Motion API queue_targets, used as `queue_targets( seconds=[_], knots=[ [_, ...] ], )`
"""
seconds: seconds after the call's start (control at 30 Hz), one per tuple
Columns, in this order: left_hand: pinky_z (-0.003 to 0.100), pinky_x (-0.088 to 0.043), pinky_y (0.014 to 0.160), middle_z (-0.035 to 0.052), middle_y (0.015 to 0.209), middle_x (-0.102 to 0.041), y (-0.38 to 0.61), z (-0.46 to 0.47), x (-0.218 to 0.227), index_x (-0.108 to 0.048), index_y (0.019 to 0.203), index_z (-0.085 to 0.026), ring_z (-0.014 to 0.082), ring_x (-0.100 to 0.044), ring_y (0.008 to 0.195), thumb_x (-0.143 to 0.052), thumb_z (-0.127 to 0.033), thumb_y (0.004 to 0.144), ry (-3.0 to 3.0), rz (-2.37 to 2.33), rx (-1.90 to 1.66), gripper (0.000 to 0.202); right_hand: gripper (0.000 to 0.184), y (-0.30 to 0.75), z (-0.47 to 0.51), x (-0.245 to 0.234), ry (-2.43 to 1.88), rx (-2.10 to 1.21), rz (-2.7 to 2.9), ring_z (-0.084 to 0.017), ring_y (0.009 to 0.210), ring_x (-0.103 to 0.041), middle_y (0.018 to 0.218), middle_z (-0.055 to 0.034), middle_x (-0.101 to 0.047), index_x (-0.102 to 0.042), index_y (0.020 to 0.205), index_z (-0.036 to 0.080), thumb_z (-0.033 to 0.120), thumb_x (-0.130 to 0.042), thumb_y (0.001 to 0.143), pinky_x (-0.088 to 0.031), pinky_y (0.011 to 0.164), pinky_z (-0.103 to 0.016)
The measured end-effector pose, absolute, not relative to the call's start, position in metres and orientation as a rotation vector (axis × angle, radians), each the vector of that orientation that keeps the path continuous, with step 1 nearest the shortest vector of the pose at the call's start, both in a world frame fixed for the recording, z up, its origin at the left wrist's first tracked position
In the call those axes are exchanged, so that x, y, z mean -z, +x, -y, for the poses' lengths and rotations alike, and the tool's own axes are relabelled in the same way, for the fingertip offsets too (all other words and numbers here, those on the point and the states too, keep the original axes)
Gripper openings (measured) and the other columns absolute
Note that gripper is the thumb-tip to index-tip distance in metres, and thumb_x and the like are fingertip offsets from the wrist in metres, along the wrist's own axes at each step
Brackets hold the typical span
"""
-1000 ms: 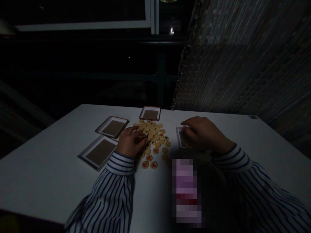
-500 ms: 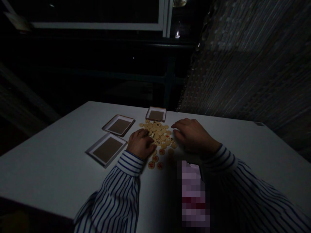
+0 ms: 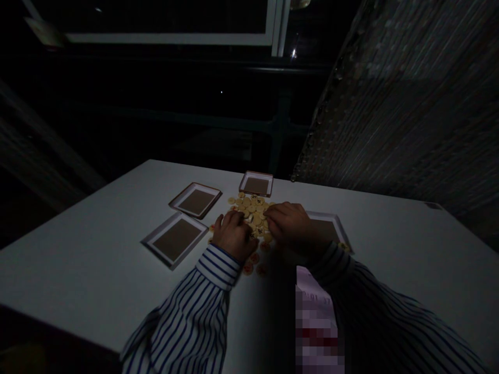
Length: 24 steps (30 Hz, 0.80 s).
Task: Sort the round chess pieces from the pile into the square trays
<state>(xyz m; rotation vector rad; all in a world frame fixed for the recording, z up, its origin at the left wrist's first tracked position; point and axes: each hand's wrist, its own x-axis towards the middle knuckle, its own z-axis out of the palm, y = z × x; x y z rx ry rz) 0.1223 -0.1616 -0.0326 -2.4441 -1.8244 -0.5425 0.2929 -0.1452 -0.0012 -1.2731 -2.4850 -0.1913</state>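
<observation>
A loose pile of round wooden xiangqi pieces (image 3: 255, 208), some marked in red or black characters, lies mid-table. At its near left side is my left hand (image 3: 234, 236), palm down, fingers bent and somewhat apart over the pieces. My right hand (image 3: 290, 226) reaches in from the right, its fingers curled together at the pile's right edge. Whether a piece is between those fingertips is hidden. Several red-marked pieces (image 3: 254, 258) lie nearer me, below the pile. One more piece (image 3: 343, 246) shows beside my right wrist, at a shallow tray (image 3: 340, 226) partly covered by that hand.
Two shallow trays, a brown-rimmed one (image 3: 198, 185) and a white-rimmed one (image 3: 158, 255), lie left of the pile. Another tray (image 3: 241, 183) is behind it. A lit phone (image 3: 310, 280) lies by my right forearm on the white table (image 3: 97, 234). A bead curtain (image 3: 390, 114) hangs at right.
My right hand has moved left to the pile, its fingers drawing together, and uncovers the right-hand tray. My left hand has stayed over the pieces. The view has shifted slightly.
</observation>
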Motion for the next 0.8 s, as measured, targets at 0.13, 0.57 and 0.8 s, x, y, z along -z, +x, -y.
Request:
queue_targets(
  seconds=[0.13, 0.57, 0.8],
  knots=[
    [0.051, -0.029, 0.097, 0.0088, 0.113, -0.057, 0.127, 0.161, 0.037, -0.07, 0.078, -0.024, 0.0313, -0.041, 0.115, -0.062, -0.041, 0.062, -2.377, 1.856, 0.523, 0.024, 0.021, 0.292, 0.147, 0.005, -1.232, 0.17, 2.491, -0.018, 0.094, -0.051, 0.1, -0.006, -0.063, -0.061, 0.097, 0.018, 0.021, -0.045, 0.084, -0.03, 0.081, -0.033],
    [0.049, -0.03, 0.097, 0.0092, 0.11, -0.057, 0.13, 0.161, 0.038, -0.069, 0.078, -0.023, 0.0308, -0.042, 0.114, -0.06, -0.042, 0.064, -2.374, 1.881, 0.524, 0.026, 0.016, 0.294, 0.146, 0.012, -1.198, 0.194, 2.503, -0.018, 0.092, -0.049, 0.096, -0.0055, -0.062, -0.06, 0.088, 0.018, 0.022, -0.045, 0.084, -0.029, 0.08, -0.033],
    [0.053, -0.026, 0.097, 0.0113, 0.106, -0.058, 0.135, 0.159, 0.045, -0.068, 0.079, -0.021, 0.0327, -0.044, 0.11, -0.06, -0.041, 0.06, -2.294, 1.915, 0.523, 0.028, 0.018, 0.293, 0.146, 0.013, -1.207, 0.171, 2.509, -0.018, 0.092, -0.049, 0.098, -0.0063, -0.062, -0.06, 0.089, 0.018, 0.023, -0.043, 0.085, -0.029, 0.08, -0.033]
  ],
)
